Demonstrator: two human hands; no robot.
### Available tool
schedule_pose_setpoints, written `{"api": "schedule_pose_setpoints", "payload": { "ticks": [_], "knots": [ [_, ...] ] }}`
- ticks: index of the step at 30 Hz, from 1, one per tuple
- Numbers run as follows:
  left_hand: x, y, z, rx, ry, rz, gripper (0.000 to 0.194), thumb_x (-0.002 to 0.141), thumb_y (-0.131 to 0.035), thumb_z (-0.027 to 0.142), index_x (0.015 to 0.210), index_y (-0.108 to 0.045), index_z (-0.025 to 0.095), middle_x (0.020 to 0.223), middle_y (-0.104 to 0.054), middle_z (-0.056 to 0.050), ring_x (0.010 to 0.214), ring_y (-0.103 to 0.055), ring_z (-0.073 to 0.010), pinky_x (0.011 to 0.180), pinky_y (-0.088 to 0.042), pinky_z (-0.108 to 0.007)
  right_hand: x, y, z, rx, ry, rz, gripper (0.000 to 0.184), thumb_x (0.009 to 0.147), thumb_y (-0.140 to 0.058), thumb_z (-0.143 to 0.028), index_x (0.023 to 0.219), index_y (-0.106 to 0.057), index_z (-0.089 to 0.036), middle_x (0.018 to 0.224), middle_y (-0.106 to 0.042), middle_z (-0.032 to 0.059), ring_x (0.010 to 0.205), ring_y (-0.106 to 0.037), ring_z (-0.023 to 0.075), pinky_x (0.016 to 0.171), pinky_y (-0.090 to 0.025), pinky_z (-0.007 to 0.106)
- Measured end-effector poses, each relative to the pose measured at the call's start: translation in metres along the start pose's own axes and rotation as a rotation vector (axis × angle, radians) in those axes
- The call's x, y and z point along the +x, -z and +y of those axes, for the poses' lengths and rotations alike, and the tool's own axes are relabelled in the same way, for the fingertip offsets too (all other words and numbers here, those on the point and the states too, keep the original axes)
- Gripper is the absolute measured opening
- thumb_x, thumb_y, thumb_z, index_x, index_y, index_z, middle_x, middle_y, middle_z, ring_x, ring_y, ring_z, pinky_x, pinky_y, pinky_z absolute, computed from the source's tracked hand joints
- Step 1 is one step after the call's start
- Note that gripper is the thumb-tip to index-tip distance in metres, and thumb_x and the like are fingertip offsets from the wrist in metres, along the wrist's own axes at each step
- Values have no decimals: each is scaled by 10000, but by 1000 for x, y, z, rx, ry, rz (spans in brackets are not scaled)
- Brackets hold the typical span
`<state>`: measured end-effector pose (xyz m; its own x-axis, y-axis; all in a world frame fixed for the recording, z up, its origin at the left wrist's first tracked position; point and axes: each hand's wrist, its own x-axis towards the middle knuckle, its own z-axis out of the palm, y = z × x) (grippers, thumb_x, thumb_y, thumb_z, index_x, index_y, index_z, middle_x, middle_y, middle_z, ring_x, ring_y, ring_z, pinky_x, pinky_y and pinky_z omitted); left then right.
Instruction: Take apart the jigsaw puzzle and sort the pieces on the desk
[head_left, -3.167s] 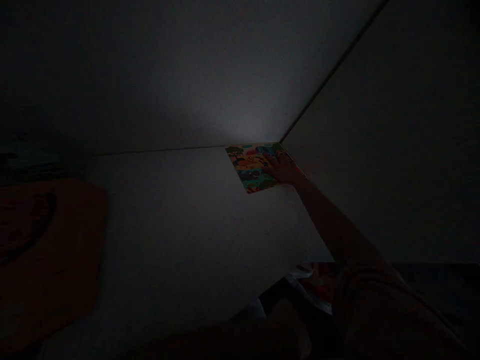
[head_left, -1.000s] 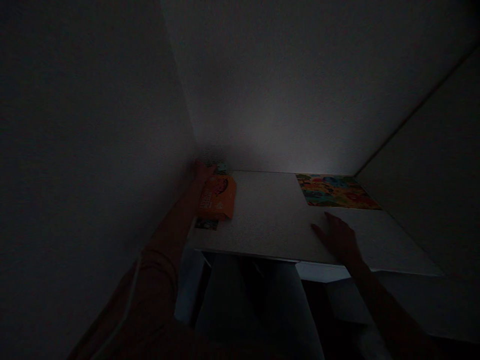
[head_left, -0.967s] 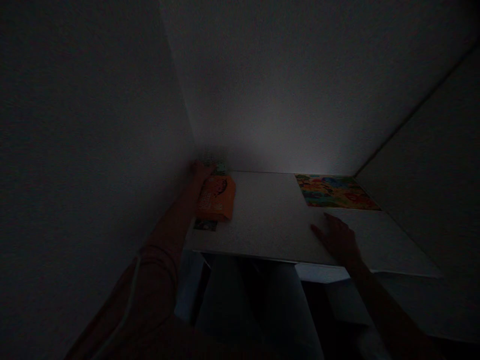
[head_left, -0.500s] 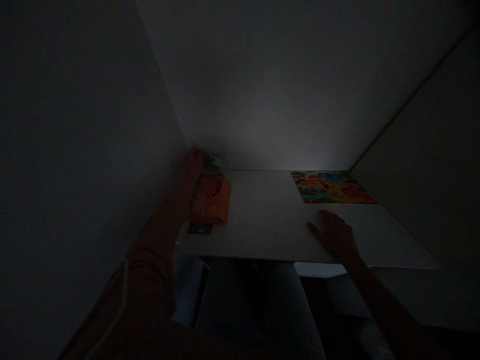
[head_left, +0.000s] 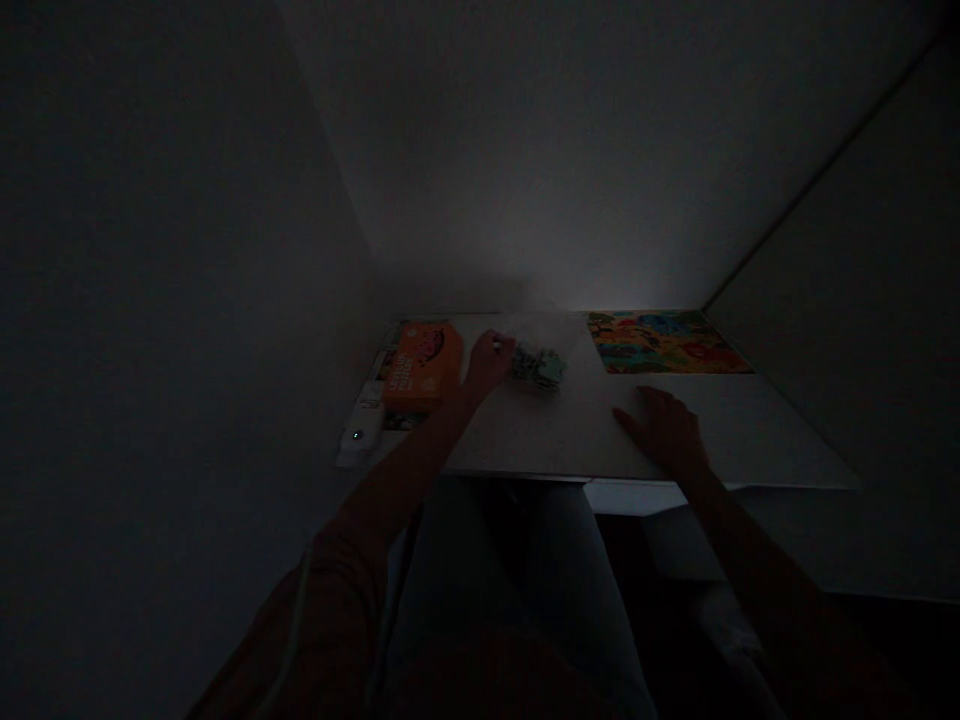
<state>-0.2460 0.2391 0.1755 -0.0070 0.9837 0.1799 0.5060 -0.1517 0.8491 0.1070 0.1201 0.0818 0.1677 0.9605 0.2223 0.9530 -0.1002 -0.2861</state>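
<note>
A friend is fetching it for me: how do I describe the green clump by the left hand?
Find the white table, then the left hand above it. Just right of that hand is the green clump, pale and lumpy. That sets it apart from the orange box to its left and the flat, colourful picture sheet to its right.

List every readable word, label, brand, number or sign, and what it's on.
"LEVEL UP PUZZLE": orange box; dim, ending blurred.
Smaller print, same box: too small to read.
Lit spot on the white device: too small to read.
Picture mat, bagged green pieces: no legible text.
</note>
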Motion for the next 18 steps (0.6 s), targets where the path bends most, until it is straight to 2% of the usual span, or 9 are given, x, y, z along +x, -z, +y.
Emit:
{"api": "schedule_pose_setpoints", "payload": {
  "ticks": [2,3,4,6,8,10,12,14,18],
  "knots": [
    [-14,-1,-1,-35,-26,-73,231,1142,-666,352,1280,-650,168,1378,-768,-203,1188,-803,-257,1042,-669,-418,0,-2,2,9,9,6,800,1109,-490,-703,1642,-577,-113,1698,-639,284,1535,-617,474,1298,-449,660],
    [-20,6,-2,-6,-76,-85,342,1105,-735,359,1364,-642,156,1488,-717,-234,1285,-781,-273,1107,-649,-419,0,-3,2,15,10,8,796,1110,-487,-707,1645,-577,-123,1700,-640,279,1538,-616,472,1299,-449,655],
    [-27,17,-4,75,-133,-41,478,1060,-808,388,1438,-635,153,1559,-673,-251,1388,-739,-304,1200,-607,-448,0,-3,3,21,9,13,794,1110,-484,-712,1646,-577,-134,1695,-647,274,1539,-617,470,1299,-452,649],
    [-44,45,-13,340,-254,51,785,1007,-878,587,1609,-595,171,1685,-592,-257,1631,-549,-415,1407,-407,-580,0,-4,4,23,13,18,801,1111,-471,-729,1641,-581,-138,1679,-658,270,1534,-621,478,1291,-463,655],
    [-63,74,-25,595,-145,146,1089,920,-905,756,1744,-501,169,1831,-429,-292,1758,-314,-542,1460,-209,-723,0,-3,4,16,20,15,812,1108,-470,-736,1633,-586,-127,1671,-658,275,1519,-629,495,1275,-475,682],
    [-80,96,-37,757,41,183,1334,818,-985,754,1830,-378,133,1865,-337,-340,1737,-291,-596,1429,-206,-775,0,-2,3,17,18,10,809,1098,-485,-740,1629,-595,-141,1667,-655,285,1509,-630,507,1261,-477,706],
    [-93,109,-47,862,139,152,1354,816,-986,712,1859,-329,154,1886,-296,-337,1719,-278,-615,1355,-287,-827,0,-1,3,38,15,7,793,1090,-493,-740,1635,-603,-175,1670,-649,295,1518,-618,514,1263,-467,711],
    [-97,114,-53,922,143,120,1232,897,-911,665,1870,-326,189,1895,-305,-305,1687,-319,-594,1293,-371,-817,-1,-1,2,63,15,9,788,1085,-492,-737,1640,-609,-190,1673,-644,302,1531,-606,526,1269,-452,719],
    [-83,116,-57,936,119,122,1063,972,-817,620,1862,-385,233,1900,-344,-237,1655,-372,-549,1281,-402,-789,-2,-1,2,84,17,27,781,1065,-516,-723,1637,-622,-201,1655,-657,299,1511,-613,543,1260,-443,756]
  ]
}}
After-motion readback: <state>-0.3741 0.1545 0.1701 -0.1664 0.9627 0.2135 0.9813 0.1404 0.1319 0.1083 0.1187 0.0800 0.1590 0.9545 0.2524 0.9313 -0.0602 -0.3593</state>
